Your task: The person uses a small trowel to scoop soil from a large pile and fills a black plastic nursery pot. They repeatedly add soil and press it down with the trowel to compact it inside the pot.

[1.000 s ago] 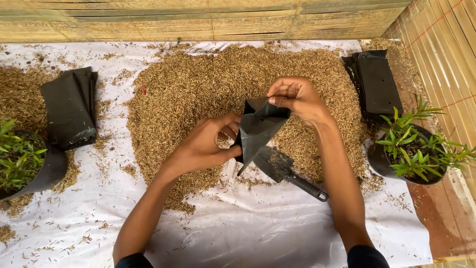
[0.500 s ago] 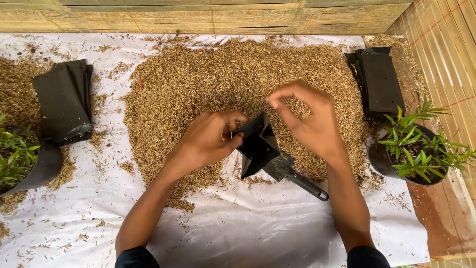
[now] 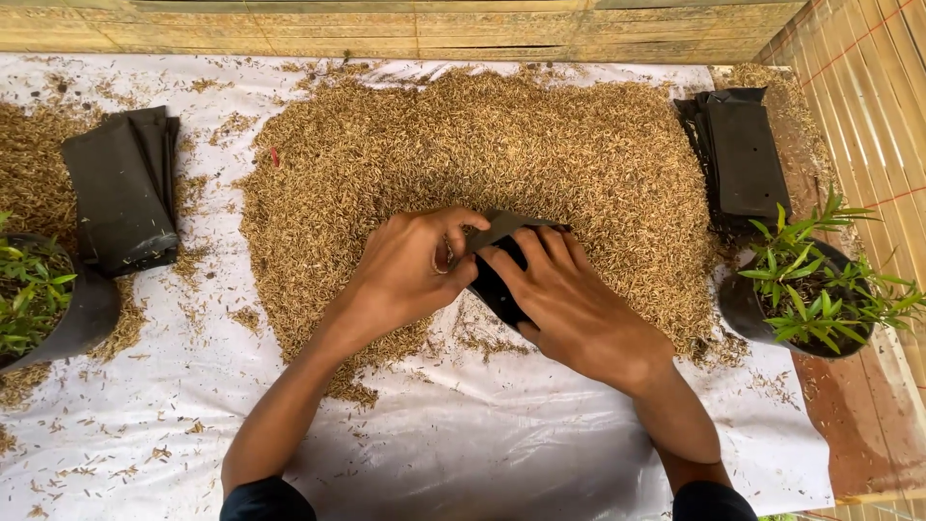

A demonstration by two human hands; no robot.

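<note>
Nearest the camera, two bare forearms run up from dark sleeves at the bottom edge over the white plastic sheet [image 3: 502, 453], which is strewn with loose husk. They meet at the middle of the view, where both hands close on a small black plastic grow bag [image 3: 502, 285]. The left hand [image 3: 410, 270], at about nine o'clock from the bag, curls its fingers in and pinches the bag's upper edge with thumb and forefinger; the right hand [image 3: 569, 299], at about four o'clock, lies across the bag with its fingers together and flat, pressing on it, so most of the bag is hidden. What shows is thin, matt black film, creased and partly folded. It looks very light, limp and a little slick; it should crumple at any squeeze, so the firmest hold is probably a pinch on its rim or a folded seam. The bag sits at the near edge of a broad heap of tan rice husk [image 3: 502, 145]. Farther out, at nine o'clock lies a flat stack of black bags [image 3: 121, 188], with a potted green plant [image 3: 39, 299] below it; at two o'clock lies another stack of black bags [image 3: 748, 154], and at three o'clock a second potted plant [image 3: 805, 289]. A bamboo wall [image 3: 386, 29] closes the far side.
</note>
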